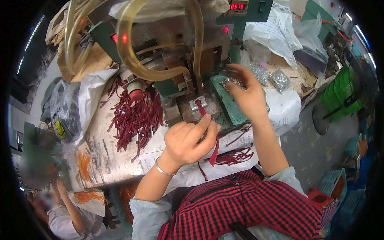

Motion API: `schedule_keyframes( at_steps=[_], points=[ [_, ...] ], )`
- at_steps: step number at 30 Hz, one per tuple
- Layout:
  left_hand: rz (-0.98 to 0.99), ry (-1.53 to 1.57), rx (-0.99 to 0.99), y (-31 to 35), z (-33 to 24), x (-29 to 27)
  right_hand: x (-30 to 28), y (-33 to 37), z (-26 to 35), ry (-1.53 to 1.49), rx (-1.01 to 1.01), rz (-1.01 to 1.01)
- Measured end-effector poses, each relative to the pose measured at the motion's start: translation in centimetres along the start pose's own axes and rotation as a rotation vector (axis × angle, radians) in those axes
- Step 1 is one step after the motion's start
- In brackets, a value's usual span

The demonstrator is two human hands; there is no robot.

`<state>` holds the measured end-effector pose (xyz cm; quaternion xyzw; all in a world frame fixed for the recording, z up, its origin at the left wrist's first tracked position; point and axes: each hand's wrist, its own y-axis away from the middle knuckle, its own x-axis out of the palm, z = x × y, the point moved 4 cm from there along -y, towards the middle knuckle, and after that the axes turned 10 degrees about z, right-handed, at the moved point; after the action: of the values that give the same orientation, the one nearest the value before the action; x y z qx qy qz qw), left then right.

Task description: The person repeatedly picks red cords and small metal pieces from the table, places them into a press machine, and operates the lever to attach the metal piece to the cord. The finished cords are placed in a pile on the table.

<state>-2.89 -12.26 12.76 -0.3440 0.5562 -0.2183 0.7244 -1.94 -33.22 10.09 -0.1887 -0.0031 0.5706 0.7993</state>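
My left hand [188,140] pinches a dark red strap [203,111] between thumb and fingers. The strap's looped far end lies on the small metal plate [198,103] of a bench press [176,60], under its upright rods. Its loose tail hangs below my hand. At the right, my right hand [250,94] is over a green tray [226,105] of small shiny metal pieces [234,83]. Its thumb and fingers are apart and slightly blurred; I see nothing between them, though the fingertips are not sharp.
A heap of dark red straps [138,116] lies left of the press, below a red button [136,94]. More straps [236,157] rest near the bench's front edge. A bag of metal pieces [279,81] sits beyond the tray. Another person [72,212] works at lower left.
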Motion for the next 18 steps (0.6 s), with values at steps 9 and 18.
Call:
schedule_keyframes(
  at_steps=[9,18],
  points=[
    [-0.057,0.017,0.019,0.7,0.4,0.8,-3.6,4.7,-8.2,0.6,0.175,-0.109],
    [0.023,0.289,-0.323,2.7,-1.9,-0.5,-0.7,3.4,-8.1,1.041,0.062,-0.068]
  ],
)
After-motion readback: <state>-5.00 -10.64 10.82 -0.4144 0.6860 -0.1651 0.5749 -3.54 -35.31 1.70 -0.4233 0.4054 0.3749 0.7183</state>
